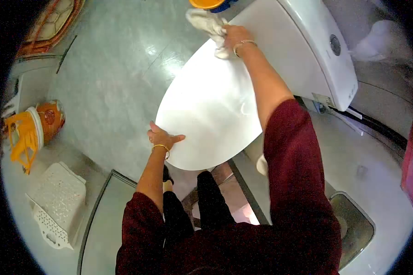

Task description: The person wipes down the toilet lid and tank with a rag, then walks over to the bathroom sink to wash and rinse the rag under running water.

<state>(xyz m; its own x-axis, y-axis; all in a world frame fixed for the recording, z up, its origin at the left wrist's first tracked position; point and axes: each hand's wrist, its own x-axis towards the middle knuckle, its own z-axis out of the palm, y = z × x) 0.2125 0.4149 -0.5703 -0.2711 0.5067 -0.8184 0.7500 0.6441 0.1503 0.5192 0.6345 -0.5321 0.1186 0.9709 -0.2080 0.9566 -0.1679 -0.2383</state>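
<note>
A large white toilet lid lies below me in the middle of the view, joined to a white cistern with a round button. My right hand grips a crumpled whitish cloth at the lid's upper edge; part of the cloth hangs past that edge. At the lid's lower left edge is my left hand, its thumb resting on the white surface and its fingers spread. Nothing is held in it.
A white perforated basket and an orange rack stand at the left. An orange-yellow round item is at the top. A glass panel edge rises lower left. A grey-framed bin or basin sits lower right.
</note>
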